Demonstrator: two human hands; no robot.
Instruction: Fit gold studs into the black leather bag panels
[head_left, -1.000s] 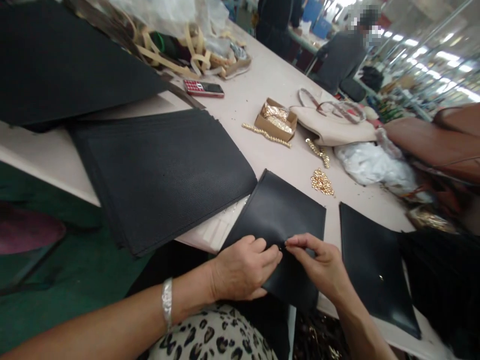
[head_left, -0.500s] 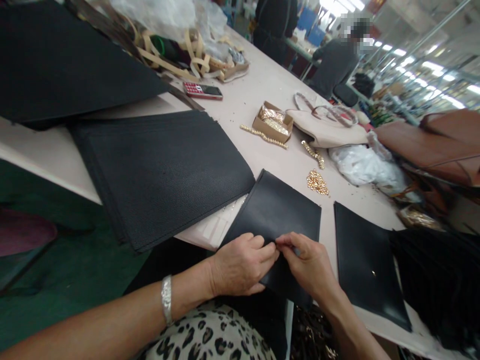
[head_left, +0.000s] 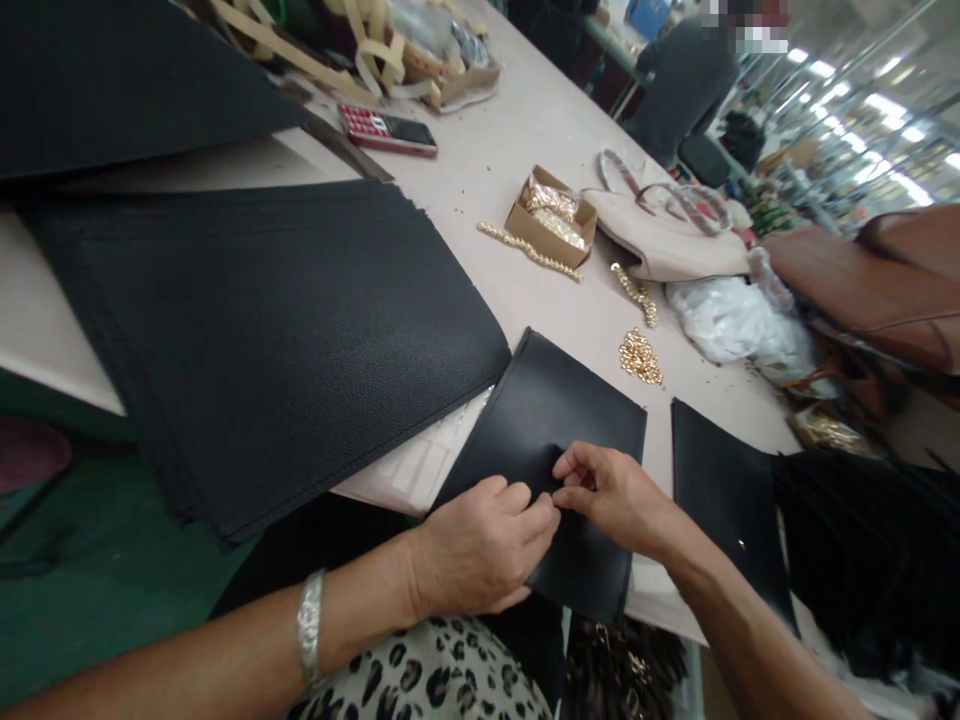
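Note:
A smooth black leather panel lies at the table edge under both hands. Over its middle, my left hand has its fingers curled, thumb and index tips pressed together on something too small to make out. My right hand is just to the right, its thumb tip touching the left fingertips and its index finger raised apart from the thumb. Nothing shows between the right fingers. Another black panel with a small gold fitting lies to the right.
A stack of black leather covers the left. Beyond are a red phone, a box of gold pieces, gold rings, a cream bag and plastic wrap. A person sits in the background.
My right thumb and index finger have parted, and the index finger has lifted from the left fingertips. My left hand stays pinched over the panel. The view has shifted slightly.

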